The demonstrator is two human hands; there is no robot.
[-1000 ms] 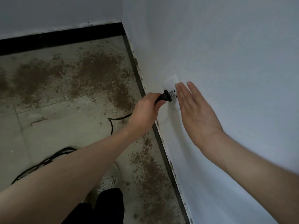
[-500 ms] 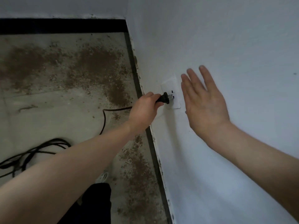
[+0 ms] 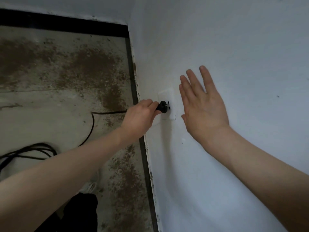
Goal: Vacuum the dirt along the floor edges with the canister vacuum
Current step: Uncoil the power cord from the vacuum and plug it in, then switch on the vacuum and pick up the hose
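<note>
Brown dirt (image 3: pixel 93 64) lies thick along the black baseboard (image 3: pixel 133 84) and across the grey floor (image 3: pixel 41 114), so by these pictures none of the vacuuming proper is done; you are at the power step. Your left hand (image 3: pixel 140 114) grips the black plug (image 3: pixel 163 107) with fingers curled round its body, the prongs right at the slots of the white wall outlet (image 3: pixel 168 96) (whether they are partly in cannot be told from here). Your right hand (image 3: pixel 200 104) is spread flat, fingers straight and slightly fanned, just beside the outlet against or very near the white wall (image 3: pixel 234 47); contact is not clear.

The canister vacuum itself is out of view. Only its black cord (image 3: pixel 92 124) shows, running from the plug across the floor to a loose coil at the left edge.

Left to do, as I judge it: seat the plug, fetch the vacuum, then work both edges.

For room, the corner where the two baseboards meet sits ahead of you, and the dirt band follows the right-hand wall back past your shoe (image 3: pixel 90 186). The floor to your left is open, but the coiled cord lies there, so mind your step when you turn.
</note>
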